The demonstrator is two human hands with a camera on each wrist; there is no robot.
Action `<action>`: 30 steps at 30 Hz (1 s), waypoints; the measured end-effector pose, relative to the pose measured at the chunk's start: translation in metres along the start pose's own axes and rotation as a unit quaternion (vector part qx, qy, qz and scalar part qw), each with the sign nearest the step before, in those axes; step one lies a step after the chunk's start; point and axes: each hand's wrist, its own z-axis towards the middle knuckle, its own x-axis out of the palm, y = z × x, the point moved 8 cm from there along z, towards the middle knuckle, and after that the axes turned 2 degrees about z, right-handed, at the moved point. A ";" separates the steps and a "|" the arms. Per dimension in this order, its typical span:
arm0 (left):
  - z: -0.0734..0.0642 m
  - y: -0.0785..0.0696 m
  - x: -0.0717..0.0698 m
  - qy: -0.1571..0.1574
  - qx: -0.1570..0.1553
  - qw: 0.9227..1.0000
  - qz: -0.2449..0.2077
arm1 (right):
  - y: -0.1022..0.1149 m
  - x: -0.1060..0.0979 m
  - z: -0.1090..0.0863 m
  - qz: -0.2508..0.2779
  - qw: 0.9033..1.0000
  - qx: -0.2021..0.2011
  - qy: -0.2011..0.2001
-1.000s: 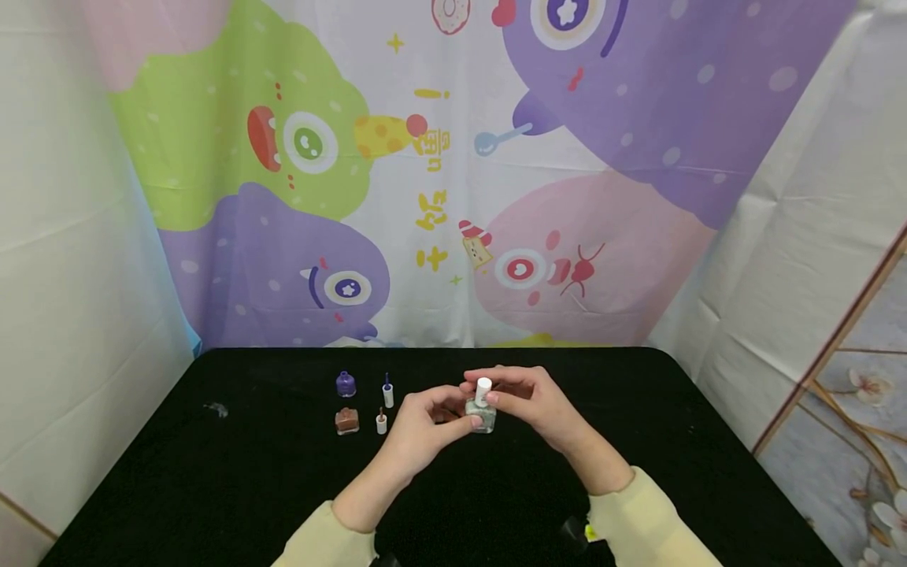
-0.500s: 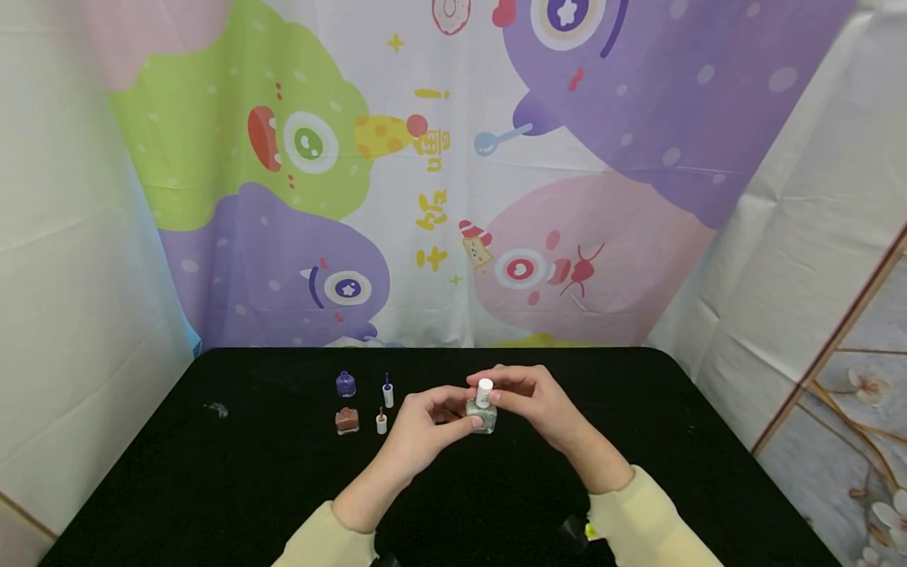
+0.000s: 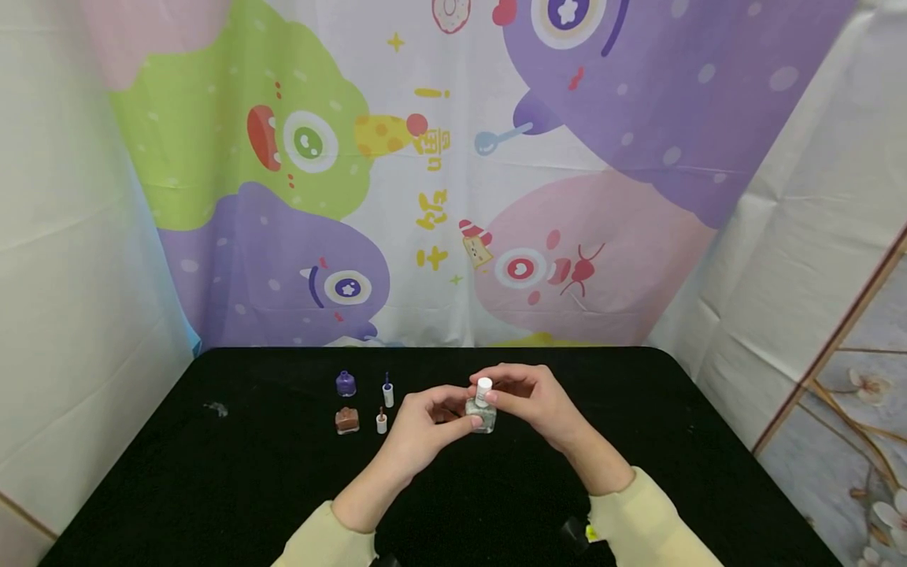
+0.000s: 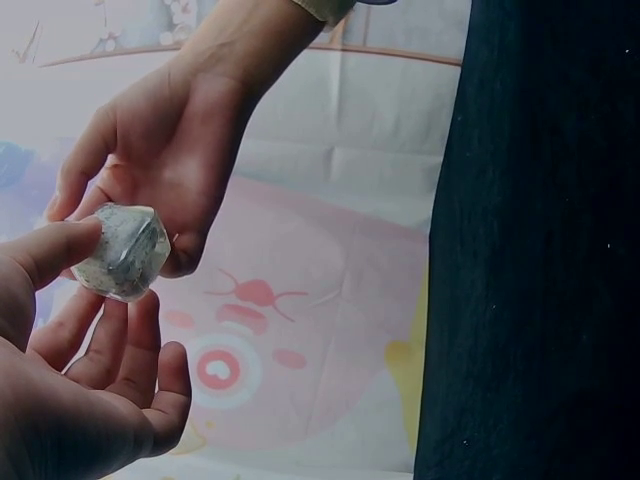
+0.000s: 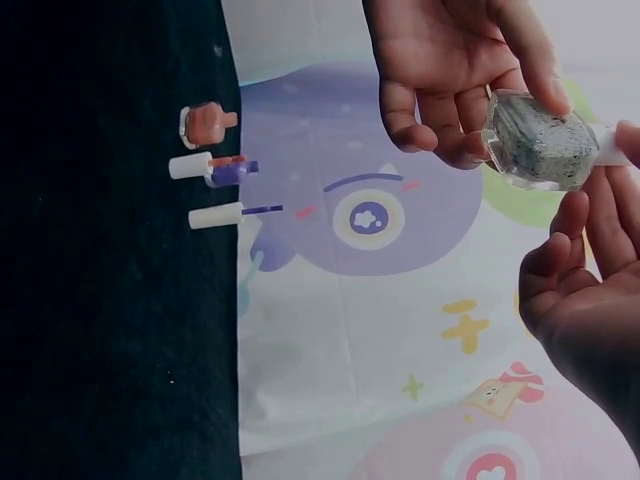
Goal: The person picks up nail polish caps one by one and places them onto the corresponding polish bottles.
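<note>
A clear, speckled nail polish bottle [image 3: 483, 419] with a white cap [image 3: 484, 390] is held above the table between both hands. My left hand [image 3: 420, 431] pinches the glass body between thumb and fingers. On the cap, my right hand [image 3: 542, 407] has its thumb and fingers in a pinch. In the right wrist view the cap sits at the neck of the nail polish bottle [image 5: 540, 142]. From below, the left wrist view shows the base of the nail polish bottle [image 4: 124, 252].
To the left stand an uncapped purple polish bottle [image 3: 346, 384] and an uncapped brown polish bottle [image 3: 347, 421]. Beside them two white brush caps, one purple-tipped [image 3: 387, 394] and one brown-tipped [image 3: 381, 424], stand brush up. A black cloth [image 3: 234, 480] covers the table; a printed curtain [image 3: 439, 315] hangs behind.
The right hand shifts very slightly around the cap. The left hand and the bottle stay nearly where they were.
</note>
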 end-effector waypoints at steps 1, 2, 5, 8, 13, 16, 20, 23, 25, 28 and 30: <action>0.000 0.000 0.000 0.000 0.000 1.000 -0.001 | -0.001 0.000 0.000 -0.001 1.000 0.003 -0.003; 0.000 0.000 0.000 0.000 0.001 1.000 0.000 | -0.001 -0.001 0.000 -0.003 1.000 0.004 -0.005; 0.000 0.000 0.000 0.000 -0.002 1.000 0.000 | -0.002 -0.002 0.000 -0.008 1.000 0.007 -0.012; 0.000 -0.001 0.000 0.000 -0.006 1.000 0.000 | -0.003 -0.003 0.000 -0.009 1.000 0.004 -0.013; 0.000 -0.002 0.001 0.002 -0.009 1.000 -0.003 | -0.002 -0.004 0.000 -0.013 1.000 -0.001 -0.015; 0.001 -0.002 0.001 0.002 -0.009 1.000 -0.004 | -0.002 -0.005 0.000 -0.019 1.000 0.001 -0.022; 0.001 -0.002 0.001 0.002 -0.008 1.000 -0.002 | -0.002 -0.006 0.000 -0.027 0.999 -0.002 -0.028; 0.001 -0.002 0.001 0.002 -0.007 1.000 0.001 | -0.002 -0.007 0.000 -0.034 0.999 -0.003 -0.031; 0.000 -0.001 0.001 0.003 -0.008 1.000 0.002 | -0.003 -0.007 0.000 -0.039 0.999 -0.001 -0.035; 0.000 -0.001 0.001 0.004 -0.008 1.000 0.003 | -0.004 -0.008 0.000 -0.046 0.998 0.000 -0.040; 0.000 0.000 0.001 0.004 -0.008 1.000 0.004 | -0.004 -0.007 0.000 -0.047 0.998 0.000 -0.043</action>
